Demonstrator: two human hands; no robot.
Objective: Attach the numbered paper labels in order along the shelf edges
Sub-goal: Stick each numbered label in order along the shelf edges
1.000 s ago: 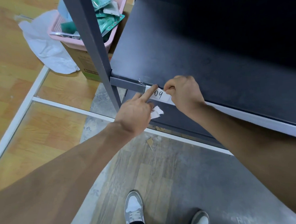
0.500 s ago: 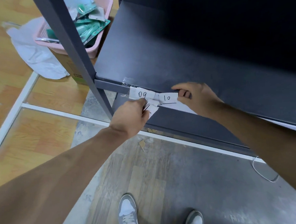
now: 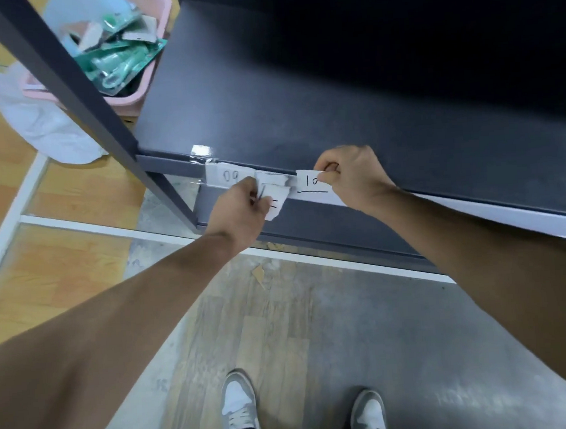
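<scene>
paper is likely handling limp and light: the right hand (image 3: 352, 176) is pinching the white label marked 10 (image 3: 309, 186) by its edge, the left hand (image 3: 241, 207) is gripping spare white slips (image 3: 276, 201).

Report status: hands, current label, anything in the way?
Right hand pinches label 10 at the shelf edge, right of label 09. Left hand grips the spare slips. Nothing seen blocking the edge.

Your 09 label (image 3: 230, 176) and 10 label (image 3: 311, 181) were white with black handwriting; the loose slips (image 3: 276, 199) white too. The shelf (image 3: 301, 112) was dark grey, the basket (image 3: 133, 98) pink, its packets (image 3: 120, 63) teal, the floor (image 3: 61, 270) orange wood-grain, your shoes (image 3: 238, 405) grey-and-white.
</scene>
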